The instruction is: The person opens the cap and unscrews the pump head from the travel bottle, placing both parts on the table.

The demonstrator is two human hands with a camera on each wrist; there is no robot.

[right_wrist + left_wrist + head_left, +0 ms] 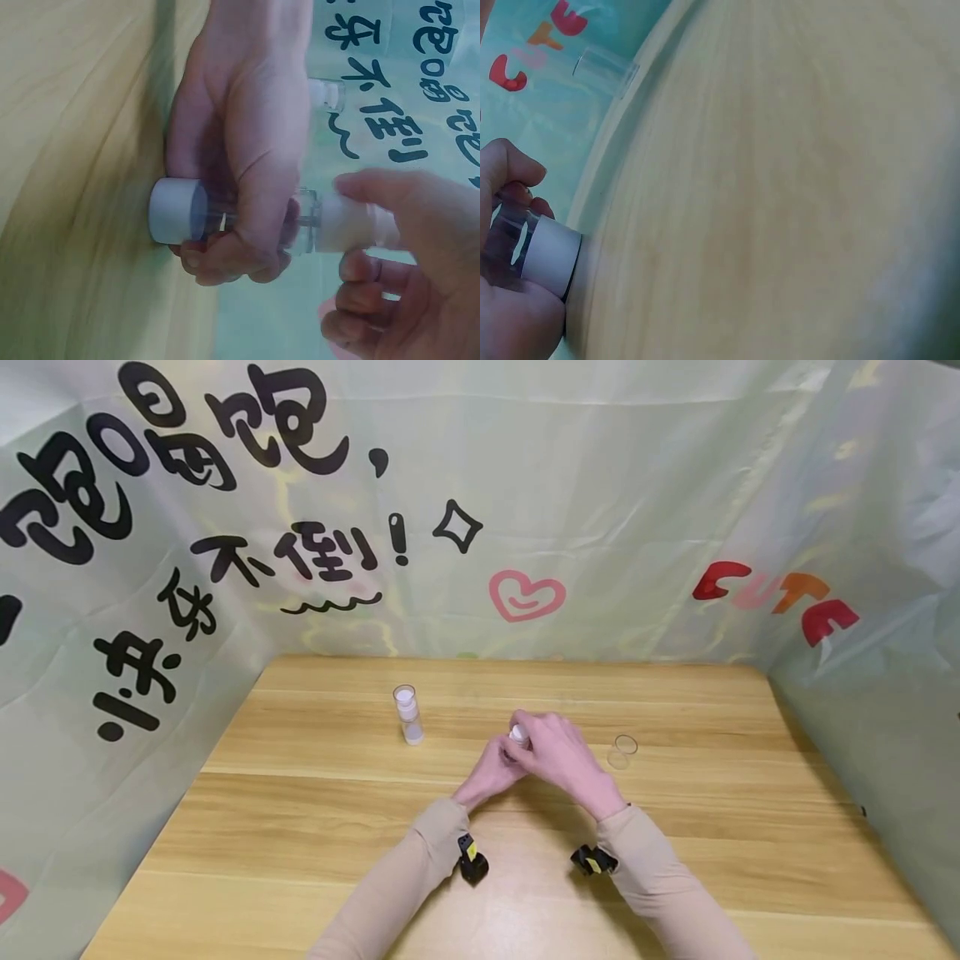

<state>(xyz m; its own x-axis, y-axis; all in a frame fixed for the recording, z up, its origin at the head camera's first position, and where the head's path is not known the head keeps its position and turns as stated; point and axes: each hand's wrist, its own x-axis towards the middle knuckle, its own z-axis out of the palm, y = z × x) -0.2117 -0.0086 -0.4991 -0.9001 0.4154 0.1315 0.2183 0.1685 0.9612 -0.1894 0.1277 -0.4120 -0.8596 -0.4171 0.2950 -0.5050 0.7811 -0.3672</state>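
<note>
My left hand (491, 770) grips a small clear bottle with a white base (169, 211), its fingers wrapped round the transparent middle. In the left wrist view that same white base (553, 256) shows close to the tabletop. My right hand (564, 758) pinches the white pump top (341, 223) of this bottle between thumb and fingers. The bottle stands upright between both hands, and its body is partly hidden by the left fingers. Whether the base touches the table is hard to tell.
A second pump bottle (408, 716) with a clear cap stands at the back left of the wooden table (315, 827). To the right of my hands stands a loose clear cap (624, 746). Printed cloth walls (600, 510) rise along the back and sides.
</note>
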